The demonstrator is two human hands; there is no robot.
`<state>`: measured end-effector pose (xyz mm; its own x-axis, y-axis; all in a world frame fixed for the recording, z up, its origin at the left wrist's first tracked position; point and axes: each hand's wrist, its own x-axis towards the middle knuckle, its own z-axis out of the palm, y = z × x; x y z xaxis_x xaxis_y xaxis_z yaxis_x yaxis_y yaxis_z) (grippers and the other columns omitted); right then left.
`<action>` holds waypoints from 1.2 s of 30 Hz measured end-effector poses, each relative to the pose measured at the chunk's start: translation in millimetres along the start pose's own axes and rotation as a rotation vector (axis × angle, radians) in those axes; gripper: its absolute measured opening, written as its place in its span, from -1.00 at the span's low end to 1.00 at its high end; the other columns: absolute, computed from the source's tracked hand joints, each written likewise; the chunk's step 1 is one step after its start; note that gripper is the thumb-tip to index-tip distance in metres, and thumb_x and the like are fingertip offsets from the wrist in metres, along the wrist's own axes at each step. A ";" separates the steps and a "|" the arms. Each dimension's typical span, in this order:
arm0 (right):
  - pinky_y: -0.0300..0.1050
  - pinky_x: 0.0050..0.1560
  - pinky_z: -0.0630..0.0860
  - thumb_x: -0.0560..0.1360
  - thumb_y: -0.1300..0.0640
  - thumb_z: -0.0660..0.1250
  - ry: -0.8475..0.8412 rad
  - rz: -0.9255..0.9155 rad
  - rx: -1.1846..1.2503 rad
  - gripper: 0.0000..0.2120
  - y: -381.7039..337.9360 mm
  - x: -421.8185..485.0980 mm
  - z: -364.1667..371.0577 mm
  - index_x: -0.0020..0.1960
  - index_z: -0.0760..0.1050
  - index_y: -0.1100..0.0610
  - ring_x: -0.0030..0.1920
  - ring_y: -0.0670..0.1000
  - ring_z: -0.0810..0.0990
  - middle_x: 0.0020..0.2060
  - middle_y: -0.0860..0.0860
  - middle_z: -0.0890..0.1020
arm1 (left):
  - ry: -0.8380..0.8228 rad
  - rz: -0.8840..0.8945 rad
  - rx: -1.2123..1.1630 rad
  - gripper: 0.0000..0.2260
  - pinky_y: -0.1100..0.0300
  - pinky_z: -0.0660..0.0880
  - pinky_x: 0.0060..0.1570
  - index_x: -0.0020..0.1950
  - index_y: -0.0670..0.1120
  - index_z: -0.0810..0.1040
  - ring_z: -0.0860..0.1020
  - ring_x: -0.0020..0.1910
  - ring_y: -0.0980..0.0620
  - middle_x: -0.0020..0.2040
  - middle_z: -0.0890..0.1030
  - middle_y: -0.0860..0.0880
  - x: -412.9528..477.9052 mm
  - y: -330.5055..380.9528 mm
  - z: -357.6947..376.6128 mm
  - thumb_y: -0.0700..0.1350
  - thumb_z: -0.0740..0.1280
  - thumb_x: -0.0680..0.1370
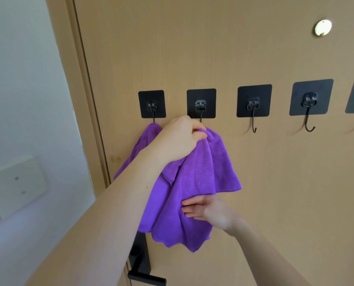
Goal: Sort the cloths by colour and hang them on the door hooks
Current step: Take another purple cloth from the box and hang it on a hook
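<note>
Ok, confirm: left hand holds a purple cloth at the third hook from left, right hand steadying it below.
Not third: in the head view, left hand holds the purple cloth at the second hook from left, right hand steadying it below.

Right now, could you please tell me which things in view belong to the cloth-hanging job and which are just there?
Job: purple microfibre cloth gripped by left hand, touched by right hand; second purple cloth on leftmost hook; row of black square adhesive hooks.
Not involved: black door handle; white wall switch plate; round brass door fitting.
</note>
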<state>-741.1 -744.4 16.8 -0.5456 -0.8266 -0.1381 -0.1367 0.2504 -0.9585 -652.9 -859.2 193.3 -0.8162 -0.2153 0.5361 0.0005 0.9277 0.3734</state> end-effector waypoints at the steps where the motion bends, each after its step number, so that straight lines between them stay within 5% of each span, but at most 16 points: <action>1: -0.23 0.17 0.60 0.62 0.35 0.21 0.002 0.001 -0.002 -0.68 0.2 0.6 0.2 0.20 0.63 0.08 0.14 0.01 0.70 0.08 0.04 0.74 | -0.001 0.002 0.001 -0.79 0.16 0.38 0.13 0.17 -0.03 0.71 0.51 0.09 0.01 0.07 0.58 0.00 0.1 -0.3 0.2 -0.05 0.31 0.67; 15: -0.12 0.26 0.57 0.61 0.39 0.17 0.016 0.020 -0.031 -0.66 6.8 -0.5 3.7 0.27 0.60 0.20 0.04 -0.02 0.70 0.09 0.10 0.72 | 0.018 0.046 0.005 -0.81 0.10 0.45 0.16 0.16 -0.04 0.69 0.54 0.09 0.02 0.07 0.64 0.01 -2.4 -3.0 1.0 -0.06 0.31 0.66; 20: -0.05 0.31 0.56 0.60 0.39 0.18 0.034 0.020 -0.022 -0.66 16.8 0.1 5.1 0.21 0.62 0.17 0.10 0.02 0.70 0.09 0.10 0.73 | 0.048 0.060 -0.023 -0.89 0.17 0.44 0.00 0.12 -0.03 0.60 0.51 -0.04 0.09 -0.09 0.55 0.11 -2.9 -6.2 3.9 -0.07 0.33 0.64; 36: -0.41 -0.17 0.54 0.57 0.37 0.23 0.099 0.146 -0.209 -0.68 54.3 -2.9 10.3 0.24 0.62 0.20 -0.02 -0.01 0.66 -0.01 0.05 0.71 | 0.047 0.077 0.009 -0.82 0.15 0.39 0.02 0.18 -0.09 0.65 0.49 -0.02 0.03 -0.02 0.56 0.02 -5.3 -7.3 6.1 -0.09 0.32 0.64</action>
<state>-738.4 -733.6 -37.4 -0.6487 -0.7235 -0.2359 -0.2132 0.4704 -0.8563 -652.1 -862.9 183.2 -0.7858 -0.1571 0.5982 0.0569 0.9448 0.3228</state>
